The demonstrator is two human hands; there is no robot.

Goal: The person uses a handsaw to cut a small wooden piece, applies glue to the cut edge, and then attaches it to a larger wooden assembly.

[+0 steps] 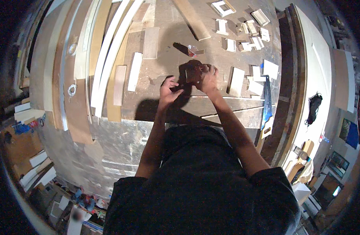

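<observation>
My left hand (170,92) is just above the workbench (176,107), with its fingers apart and nothing in them. To its right, my right hand (209,79) has its fingers curled over a small dark blocky piece (193,73). That piece lies in deep shadow, so its kind and edges are hard to make out. Just beyond it stands a small clear cup (193,51) with something reddish in it, beside a small flat bit of wood (200,51).
Long wooden strips and boards (103,58) cover the bench's left side. Several small joined wood pieces (250,29) are scattered at the far right. A hand saw (267,105) with a blue blade lies along the right edge. A plank (193,21) points in from the far side.
</observation>
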